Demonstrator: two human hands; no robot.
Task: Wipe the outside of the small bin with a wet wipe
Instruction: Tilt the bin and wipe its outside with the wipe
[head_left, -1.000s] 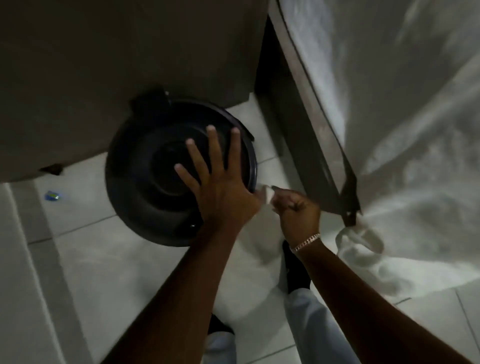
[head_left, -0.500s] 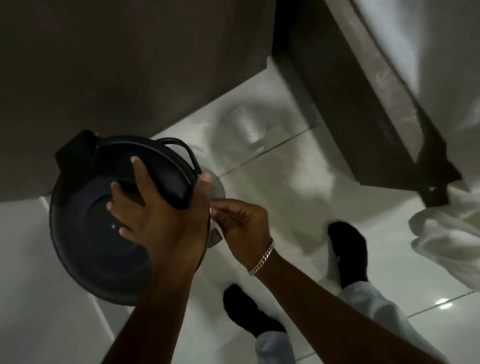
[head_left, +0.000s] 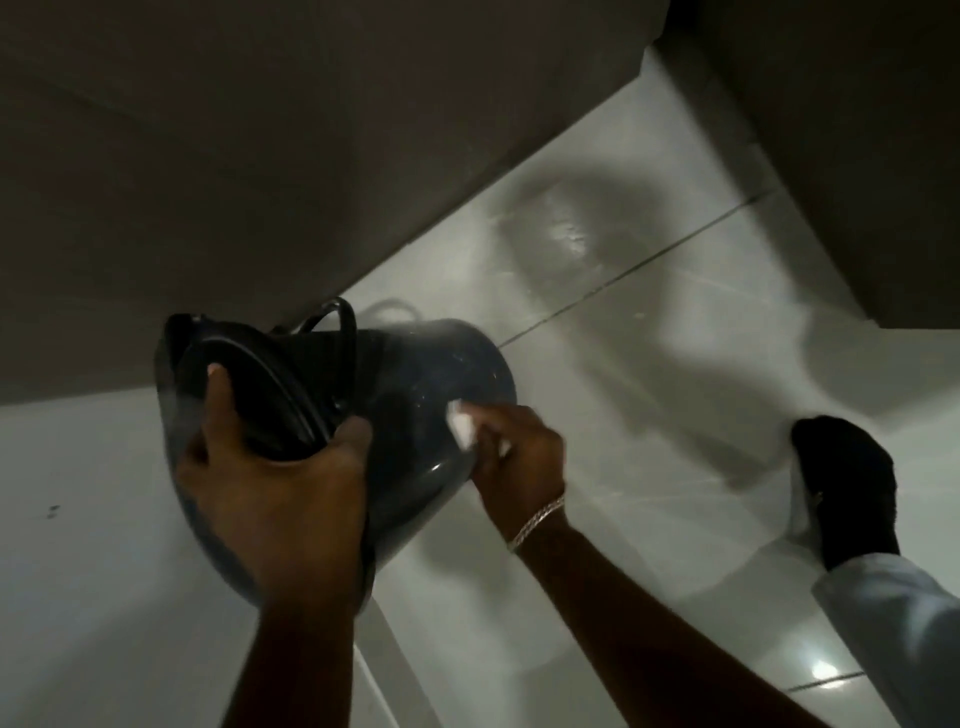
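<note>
No legible text, label, brand mark, number or sign is to be found anywhere in view. The small dark round plastic bin (head_left: 436, 374) carries no readable marking on its side or lid. The white wet wipe (head_left: 464, 427) is blank. The pale glossy floor tiles (head_left: 649, 395) and the dark brown cabinet panel (head_left: 260, 156) are likewise unmarked.

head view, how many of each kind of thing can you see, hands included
bin: 1
wipe: 1
hands: 2, left hand gripping the bin's top, right hand pressing the wipe to its side
bracelet: 1
sock: 1
total: 6
</note>
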